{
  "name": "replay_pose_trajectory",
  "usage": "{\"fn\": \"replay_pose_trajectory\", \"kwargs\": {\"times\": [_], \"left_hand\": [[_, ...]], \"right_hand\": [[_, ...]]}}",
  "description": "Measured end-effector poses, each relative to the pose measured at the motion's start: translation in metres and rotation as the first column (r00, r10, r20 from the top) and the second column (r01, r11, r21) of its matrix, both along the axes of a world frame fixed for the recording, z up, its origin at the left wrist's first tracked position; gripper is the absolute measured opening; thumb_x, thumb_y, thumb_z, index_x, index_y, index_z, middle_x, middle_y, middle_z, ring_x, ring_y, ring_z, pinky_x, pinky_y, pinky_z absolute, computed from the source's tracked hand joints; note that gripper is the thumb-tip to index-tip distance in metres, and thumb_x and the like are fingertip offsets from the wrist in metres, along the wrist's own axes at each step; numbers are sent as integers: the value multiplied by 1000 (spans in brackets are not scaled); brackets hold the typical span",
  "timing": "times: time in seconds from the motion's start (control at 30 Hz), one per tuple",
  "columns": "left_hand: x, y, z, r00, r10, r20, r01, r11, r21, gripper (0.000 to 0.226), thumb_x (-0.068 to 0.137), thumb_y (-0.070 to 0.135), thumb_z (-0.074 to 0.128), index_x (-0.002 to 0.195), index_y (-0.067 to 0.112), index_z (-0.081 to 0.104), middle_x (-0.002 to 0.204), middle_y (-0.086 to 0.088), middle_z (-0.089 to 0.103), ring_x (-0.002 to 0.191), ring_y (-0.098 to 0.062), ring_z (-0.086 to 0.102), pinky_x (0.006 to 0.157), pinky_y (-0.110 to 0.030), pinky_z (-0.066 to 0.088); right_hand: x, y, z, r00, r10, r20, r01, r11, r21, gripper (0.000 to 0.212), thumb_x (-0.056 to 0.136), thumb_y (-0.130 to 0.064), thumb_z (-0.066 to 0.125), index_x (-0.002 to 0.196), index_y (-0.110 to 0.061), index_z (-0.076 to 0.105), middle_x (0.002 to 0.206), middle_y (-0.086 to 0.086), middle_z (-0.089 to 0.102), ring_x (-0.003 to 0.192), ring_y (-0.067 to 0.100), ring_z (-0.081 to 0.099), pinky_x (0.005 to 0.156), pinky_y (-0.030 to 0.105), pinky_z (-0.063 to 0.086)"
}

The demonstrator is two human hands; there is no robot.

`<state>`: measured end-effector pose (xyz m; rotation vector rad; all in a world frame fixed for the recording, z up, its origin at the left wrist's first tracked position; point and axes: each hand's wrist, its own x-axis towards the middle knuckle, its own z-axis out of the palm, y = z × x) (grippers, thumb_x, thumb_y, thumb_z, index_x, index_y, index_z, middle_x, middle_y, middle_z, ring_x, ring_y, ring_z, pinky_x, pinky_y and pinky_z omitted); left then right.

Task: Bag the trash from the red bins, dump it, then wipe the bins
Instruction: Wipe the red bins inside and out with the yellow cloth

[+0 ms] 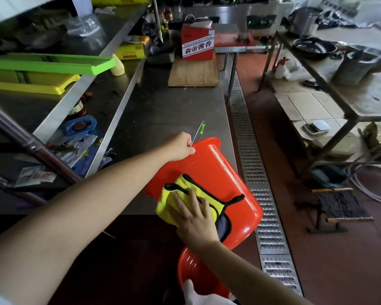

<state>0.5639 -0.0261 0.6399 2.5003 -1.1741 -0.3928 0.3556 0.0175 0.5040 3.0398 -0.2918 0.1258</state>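
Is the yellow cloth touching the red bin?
Touching. The head view shows the yellow cloth lying flat against the red bin, pressed on by the right hand.

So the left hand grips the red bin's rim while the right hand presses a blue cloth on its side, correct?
Not quite: in the head view the cloth is yellow with black trim, not blue. The left hand does grip the red bin by its rim, and the right hand presses the cloth on its side.

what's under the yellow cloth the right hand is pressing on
The yellow cloth with black trim lies on the outer wall of the tipped red plastic bin, pressed flat by the right hand. The wall beneath the cloth is hidden.
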Motion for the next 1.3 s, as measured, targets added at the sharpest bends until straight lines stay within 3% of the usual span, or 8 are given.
{"fn": "replay_pose_trajectory", "kwargs": {"times": [0.17, 0.3, 0.47, 0.63, 0.8, 1.0, 1.2, 1.3], "left_hand": [[4, 3, -3, 1000, 0, 2, 0, 1000, -5, 20, 82, 31, 76, 86, 15, 65, 88, -5, 69, 82, -24, 64, 75, -32, 51], [2, 2, -6, 1000, 2, -6, -2, 1000, -11, 19, 85, 33, 74, 87, 17, 64, 88, -3, 68, 82, -23, 64, 77, -34, 53], [0, 0, -8, 1000, 14, -3, -14, 1000, -23, 21, 81, 33, 77, 86, 15, 67, 86, -5, 70, 82, -24, 65, 77, -33, 53], [0, -3, -6, 1000, 3, -9, -3, 1000, -11, 22, 81, 32, 78, 87, 14, 68, 86, -5, 69, 82, -23, 65, 76, -32, 51], [0, 0, -11, 1000, 9, -2, -9, 999, -50, 20, 83, 30, 76, 86, 13, 66, 86, -7, 69, 82, -24, 65, 73, -29, 49], [-6, -4, -13, 1000, 6, 24, -4, 997, -82, 18, 84, 30, 75, 86, 13, 67, 89, -6, 67, 85, -25, 63, 75, -31, 49], [-6, -12, -13, 998, 2, 65, 3, 997, -75, 21, 84, 32, 75, 82, 14, 65, 87, -7, 68, 84, -27, 63, 76, -32, 50], [-6, -12, -16, 998, -16, 63, 20, 998, -65, 20, 88, 32, 71, 83, 15, 63, 90, -5, 64, 85, -25, 62, 77, -34, 52]], "right_hand": [[-16, -89, 21, 978, -187, 94, 160, 957, 242, 66, 88, -67, 46, 150, -50, 33, 167, -5, 19, 152, 35, 18, 118, 62, 21], [-25, -152, 35, 888, -458, -50, 385, 679, 625, 61, 93, -60, 49, 151, -52, 30, 166, -10, 20, 149, 27, 28, 114, 48, 36], [-24, -90, 19, 958, -263, 113, 226, 938, 262, 66, 90, -64, 46, 152, -51, 28, 167, -3, 18, 150, 41, 19, 110, 59, 30], [-13, -2, -6, 998, -29, 62, 28, 1000, 9, 70, 84, -48, 60, 150, -38, 40, 168, 2, 14, 150, 51, 2, 116, 68, 9], [-28, -42, 5, 995, -17, 94, 5, 992, 128, 67, 86, -60, 54, 149, -46, 37, 168, -6, 12, 154, 39, 7, 118, 59, 16], [-44, -125, 25, 828, -557, -65, 472, 630, 617, 60, 96, -60, 44, 152, -53, 25, 167, -13, 11, 153, 26, 17, 116, 54, 29], [-32, -28, 0, 974, -185, 132, 167, 977, 134, 65, 87, -53, 54, 149, -45, 38, 167, 0, 18, 150, 48, 12, 113, 65, 24], [-31, 7, -21, 999, 51, 9, -50, 996, -74, 66, 86, -44, 59, 149, -36, 44, 167, 3, 17, 151, 48, 2, 119, 67, 12]]}}
